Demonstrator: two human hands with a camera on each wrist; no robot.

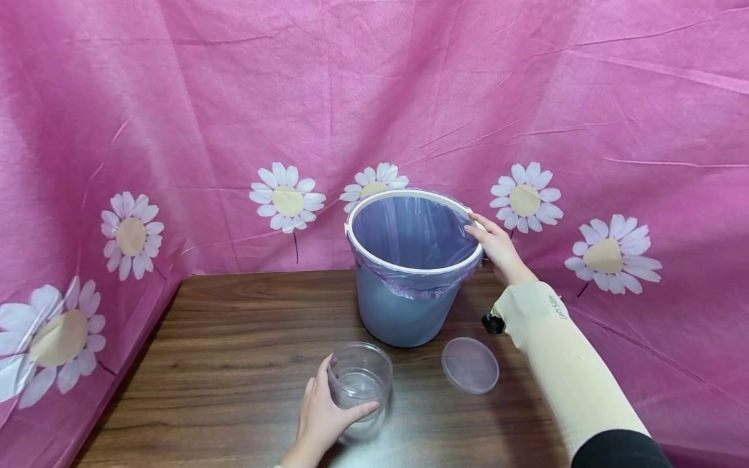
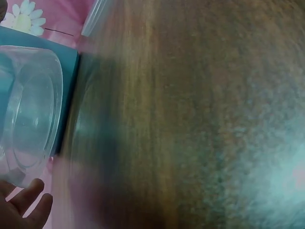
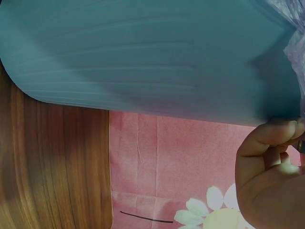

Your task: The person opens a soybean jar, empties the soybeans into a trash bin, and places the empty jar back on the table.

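My left hand [image 1: 324, 409] grips a clear round plastic container [image 1: 361, 383], fingers along its left side and thumb across the front. In the left wrist view the container [image 2: 35, 109] overlaps the blue bin, with fingertips below it. My right hand [image 1: 500, 250] holds the right side of the rim of a blue-grey trash bin [image 1: 404, 312], which stands upright with a white ring round its top. A thin purple bag [image 1: 415, 227] lines the bin and folds over the rim. In the right wrist view, curled fingers of the right hand [image 3: 271, 171] meet the bin's edge near the bag.
A clear round lid [image 1: 471, 365] lies flat on the brown wooden table [image 1: 251, 351], right of the container and in front of the bin. Behind the table hangs a pink cloth [image 1: 234, 97] with white daisies, which also covers the left side.
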